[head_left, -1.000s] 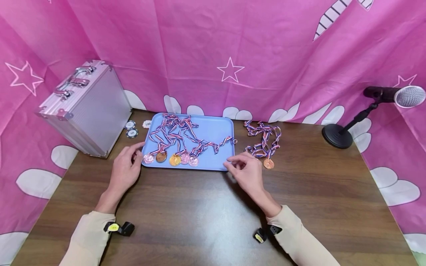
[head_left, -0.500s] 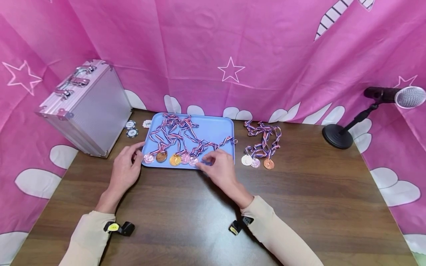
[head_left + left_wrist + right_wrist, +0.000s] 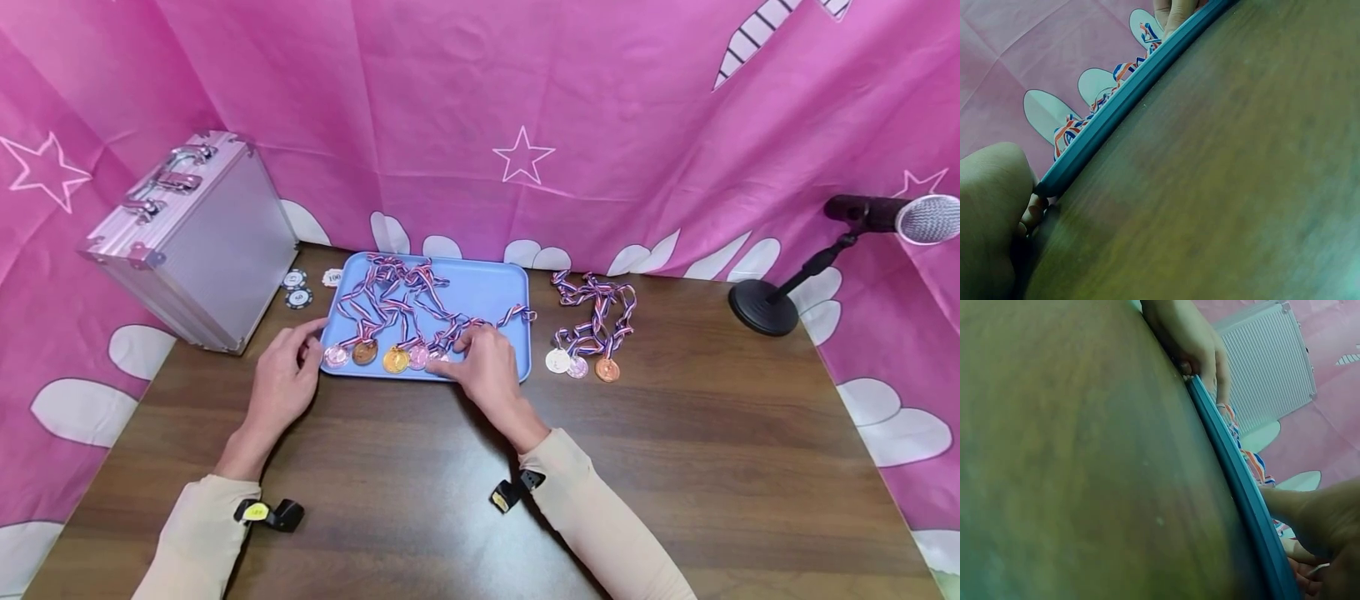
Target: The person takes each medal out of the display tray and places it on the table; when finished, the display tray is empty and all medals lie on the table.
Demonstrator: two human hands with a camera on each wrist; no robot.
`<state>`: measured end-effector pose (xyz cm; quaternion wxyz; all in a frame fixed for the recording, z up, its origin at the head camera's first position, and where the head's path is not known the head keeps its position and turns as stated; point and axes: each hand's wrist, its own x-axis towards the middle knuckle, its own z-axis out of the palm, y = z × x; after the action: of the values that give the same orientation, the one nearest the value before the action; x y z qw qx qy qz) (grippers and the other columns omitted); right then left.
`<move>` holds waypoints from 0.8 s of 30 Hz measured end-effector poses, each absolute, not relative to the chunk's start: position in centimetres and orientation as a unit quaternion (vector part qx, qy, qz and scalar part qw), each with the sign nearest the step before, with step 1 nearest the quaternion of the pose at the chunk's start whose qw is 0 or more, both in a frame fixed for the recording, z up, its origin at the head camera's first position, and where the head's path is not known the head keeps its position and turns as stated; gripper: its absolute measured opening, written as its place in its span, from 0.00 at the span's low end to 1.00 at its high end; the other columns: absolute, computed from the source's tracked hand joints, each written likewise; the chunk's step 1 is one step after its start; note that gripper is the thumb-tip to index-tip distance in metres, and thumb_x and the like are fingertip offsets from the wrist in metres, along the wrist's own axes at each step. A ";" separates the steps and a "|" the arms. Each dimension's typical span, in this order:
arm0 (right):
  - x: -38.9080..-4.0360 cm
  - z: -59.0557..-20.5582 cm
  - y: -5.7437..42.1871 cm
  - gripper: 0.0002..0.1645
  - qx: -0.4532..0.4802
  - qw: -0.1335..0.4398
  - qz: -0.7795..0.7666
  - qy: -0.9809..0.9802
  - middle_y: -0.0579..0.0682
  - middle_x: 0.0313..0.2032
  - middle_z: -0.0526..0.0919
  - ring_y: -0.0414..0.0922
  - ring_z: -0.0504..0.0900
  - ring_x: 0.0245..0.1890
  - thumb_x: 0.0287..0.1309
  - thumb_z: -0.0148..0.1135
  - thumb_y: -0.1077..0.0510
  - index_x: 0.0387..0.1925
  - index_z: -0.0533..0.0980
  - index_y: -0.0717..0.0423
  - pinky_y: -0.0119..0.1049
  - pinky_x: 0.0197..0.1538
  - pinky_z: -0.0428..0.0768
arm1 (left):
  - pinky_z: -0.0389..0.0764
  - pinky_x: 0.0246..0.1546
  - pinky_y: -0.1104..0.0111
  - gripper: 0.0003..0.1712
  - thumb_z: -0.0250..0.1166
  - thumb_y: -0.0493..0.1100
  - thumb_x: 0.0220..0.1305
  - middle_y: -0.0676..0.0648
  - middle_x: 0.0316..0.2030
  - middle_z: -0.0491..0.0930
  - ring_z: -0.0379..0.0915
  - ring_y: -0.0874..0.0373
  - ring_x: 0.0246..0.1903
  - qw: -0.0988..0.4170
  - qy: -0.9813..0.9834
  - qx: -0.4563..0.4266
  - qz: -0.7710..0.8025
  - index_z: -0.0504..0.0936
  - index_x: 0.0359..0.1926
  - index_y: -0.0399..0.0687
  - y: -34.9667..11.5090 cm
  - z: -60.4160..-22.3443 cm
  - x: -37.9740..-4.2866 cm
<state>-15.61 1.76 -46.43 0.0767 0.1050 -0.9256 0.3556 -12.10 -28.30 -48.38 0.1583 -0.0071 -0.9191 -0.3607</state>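
A blue tray (image 3: 487,283) holds several medals with red, white and blue ribbons. My left hand (image 3: 283,371) grips the tray's left edge near its front corner, and its fingers also show at the tray in the right wrist view. Over the front right part of the tray, my right hand (image 3: 486,367) pinches at a pinkish medal (image 3: 438,355), largely covered by its thumb and fingers. Left of it along the front lie another pinkish medal (image 3: 418,357), a gold medal (image 3: 396,360), a bronze medal (image 3: 365,352) and a pale pink medal (image 3: 337,357).
Right of the tray lie a silver medal (image 3: 558,361), a pinkish medal (image 3: 577,367) and a copper medal (image 3: 607,370) with tangled ribbons (image 3: 600,308). A silver case (image 3: 202,250) and poker chips (image 3: 299,297) stand left; a microphone (image 3: 870,214) on a stand is far right.
My right hand has moved left from the tray's right front corner to the rightmost medal in it, uncovering the silver and pinkish medals on the table. My left hand has stayed put.
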 end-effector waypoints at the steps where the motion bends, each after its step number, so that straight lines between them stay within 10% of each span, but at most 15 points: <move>1: -15.7 -46.4 2.0 0.28 0.111 0.078 0.357 -0.924 0.49 0.30 0.84 0.52 0.84 0.34 0.43 0.94 0.42 0.29 0.86 0.56 0.49 0.41 0.82 | 0.68 0.42 0.57 0.22 0.55 0.35 0.84 0.38 0.43 0.78 0.72 0.46 0.43 0.158 -0.919 -0.007 -0.360 0.81 0.72 0.37 -28.3 -48.4 -12.1; 13: -17.5 -50.0 4.3 0.18 0.124 0.042 0.387 -0.913 0.41 0.29 0.83 0.41 0.79 0.32 0.49 0.90 0.54 0.33 0.84 0.47 0.40 0.42 0.78 | 0.68 0.44 0.57 0.23 0.54 0.36 0.84 0.36 0.45 0.78 0.72 0.45 0.43 0.155 -0.921 -0.009 -0.358 0.80 0.72 0.36 -28.4 -48.6 -12.0; 24: -16.1 -43.0 5.6 0.08 0.099 0.014 0.522 -0.847 0.50 0.30 0.91 0.36 0.85 0.26 0.62 0.81 0.63 0.40 0.88 0.59 0.30 0.32 0.81 | 0.68 0.43 0.57 0.23 0.55 0.35 0.84 0.37 0.44 0.78 0.72 0.46 0.43 0.155 -0.921 -0.004 -0.359 0.81 0.72 0.37 -28.3 -48.2 -12.0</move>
<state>-16.12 5.56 -43.00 0.0141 0.0987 -0.8470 0.5222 -12.01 -28.28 -48.24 0.1550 -0.0043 -0.9206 -0.3585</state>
